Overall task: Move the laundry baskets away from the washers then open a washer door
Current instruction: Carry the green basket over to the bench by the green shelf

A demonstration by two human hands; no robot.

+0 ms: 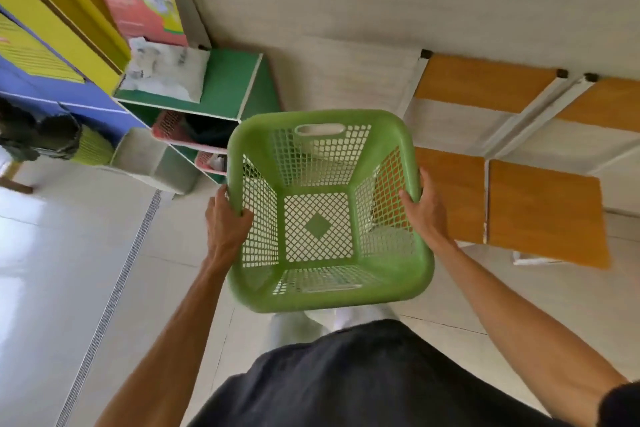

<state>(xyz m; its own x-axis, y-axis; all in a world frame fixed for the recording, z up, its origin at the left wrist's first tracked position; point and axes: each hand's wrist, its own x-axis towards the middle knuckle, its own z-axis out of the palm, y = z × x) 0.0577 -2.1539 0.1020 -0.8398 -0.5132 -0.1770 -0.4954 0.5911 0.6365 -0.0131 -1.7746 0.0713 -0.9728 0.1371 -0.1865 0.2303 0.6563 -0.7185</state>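
Note:
An empty green plastic laundry basket [325, 295] with mesh walls hangs in the air in front of my body, above the tiled floor. My left hand [227, 218] grips its left rim, fingers curled over the edge into the basket. On the opposite side my right hand [424, 208] grips the right rim, thumb inside. No washer is in view.
A green shelf unit [235, 80] stands at the left with pink baskets [169, 128] inside it. Orange wooden benches [543, 211] on white frames line the wall at the right. A floor drain strip [114, 295] runs along the left. A yellow-green bin [93, 147] sits far left.

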